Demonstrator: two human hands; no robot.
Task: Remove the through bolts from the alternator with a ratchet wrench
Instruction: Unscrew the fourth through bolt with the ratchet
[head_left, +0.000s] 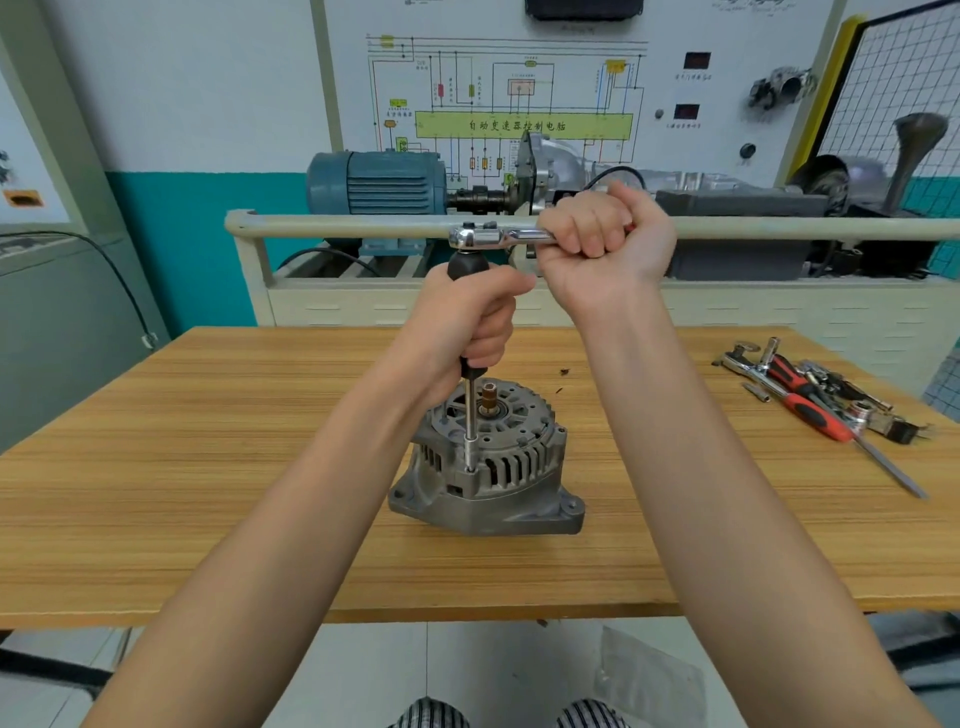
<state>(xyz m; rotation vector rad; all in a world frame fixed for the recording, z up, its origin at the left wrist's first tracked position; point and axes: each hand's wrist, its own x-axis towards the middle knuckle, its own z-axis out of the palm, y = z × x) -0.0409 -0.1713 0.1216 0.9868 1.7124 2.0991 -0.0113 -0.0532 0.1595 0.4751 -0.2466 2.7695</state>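
Observation:
A grey alternator (493, 462) stands on the wooden table (208, 467), shaft end up. A long extension bar with a black grip (470, 415) rises upright from a socket seated on a through bolt at the housing's front left rim. My left hand (467, 322) grips the black handle of that bar. On top of it sits the chrome ratchet wrench (488, 236), lying level and pointing right. My right hand (602, 244) is curled round the ratchet's handle, hiding most of it.
A heap of loose tools (815, 395), with red-handled drivers, sockets and another ratchet, lies at the table's right side. Behind the table stands a training rig with a beige rail (337, 226), a blue motor (374, 182) and a wiring panel.

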